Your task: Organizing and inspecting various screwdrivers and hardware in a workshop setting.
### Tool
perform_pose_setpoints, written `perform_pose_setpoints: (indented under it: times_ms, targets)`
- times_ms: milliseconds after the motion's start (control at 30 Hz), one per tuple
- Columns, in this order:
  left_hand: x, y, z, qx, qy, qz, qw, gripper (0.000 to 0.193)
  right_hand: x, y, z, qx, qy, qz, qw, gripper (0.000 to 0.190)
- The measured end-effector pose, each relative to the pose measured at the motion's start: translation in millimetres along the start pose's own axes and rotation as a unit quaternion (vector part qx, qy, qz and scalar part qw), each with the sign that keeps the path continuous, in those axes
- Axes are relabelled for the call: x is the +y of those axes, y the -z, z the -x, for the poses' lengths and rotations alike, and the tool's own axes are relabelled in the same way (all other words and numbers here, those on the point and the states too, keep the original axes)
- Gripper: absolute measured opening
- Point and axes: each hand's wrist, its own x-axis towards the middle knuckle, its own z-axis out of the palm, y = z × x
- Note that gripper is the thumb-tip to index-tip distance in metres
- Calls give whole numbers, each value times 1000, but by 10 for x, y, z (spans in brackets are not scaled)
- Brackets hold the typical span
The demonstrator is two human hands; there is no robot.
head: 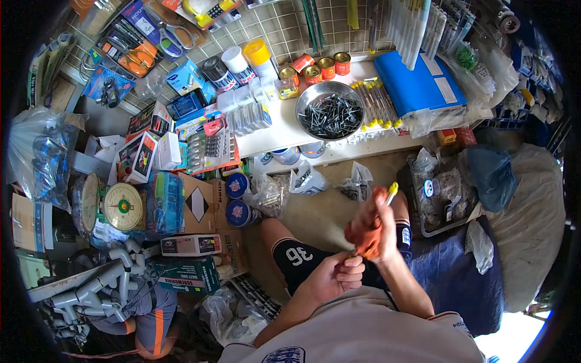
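My right hand grips a red-orange cloth, blurred by motion. The cloth is bunched around a slim rod-like tool, whose yellow tip sticks out above my fingers. Below the cloth, my left hand is closed in a fist around the tool's thin lower end. Most of the tool is hidden by the cloth and my fingers. Both hands are over my lap, above dark shorts. Similar slim tools with yellow ends lie in a row on the white shelf ahead.
A steel bowl of screws or nails stands on the shelf beside small tins and a blue binder. A dial scale and grey pipe fittings are left. At right sits a black crate. Another person's leg shows lower left.
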Motion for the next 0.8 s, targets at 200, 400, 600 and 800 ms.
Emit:
perform_pose_setpoints:
  times_ms: [200,400,600,800]
  targets:
    - [-129,114,45,-50,43,51,996,36,-97,192,-190,-249,95,-55,962,31]
    - [-128,75,20,-45,54,99,993,38,-40,273,-147,-178,37,-91,979,37]
    - [-70,-3,-57,111,-49,-43,992,39,82,99,106,-110,41,45,992,34]
    - [-240,49,23,129,-150,-196,960,37,-206,32,-58,-57,68,52,995,42]
